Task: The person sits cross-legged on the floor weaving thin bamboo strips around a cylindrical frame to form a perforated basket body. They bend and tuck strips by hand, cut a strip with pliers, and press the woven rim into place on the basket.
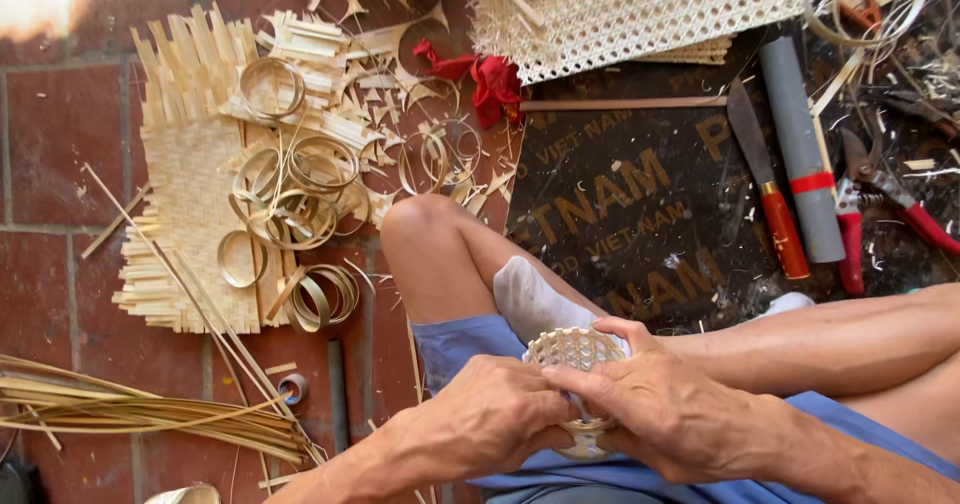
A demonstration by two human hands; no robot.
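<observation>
Several long bamboo strips (140,409) lie bundled on the red tile floor (50,164) at far left. Just right of them, a flat woven bamboo mat (190,204) with loose slat ends, and a scatter of coiled bamboo rings (300,199) sitting on and beside it. A small tape roll (293,388) on the floor below the mat.

Centre: bent bare knee, blue shorts, a white sock (530,302). Left hand (490,414) and right hand (665,409) meet over the lap, both on a small woven basket (575,356), round, pale, open-weave. Left grip: fingers curled shut around the basket's left side and lower part. Right grip: thumb over the rim, fingers closed on the right side and underneath. Basket held above the shorts, tilted so its woven bottom or top faces the camera; cannot tell which.

Up top centre, a red cloth (490,79), then sheets of woven cane mesh (650,9). Below those a dark printed mat (620,214). Right of it: a knife with red handle (768,194), a grey tube with red tape band (803,154), red-handled pruning shears (880,199), all lying side by side, near each other, well apart from the hands.
</observation>
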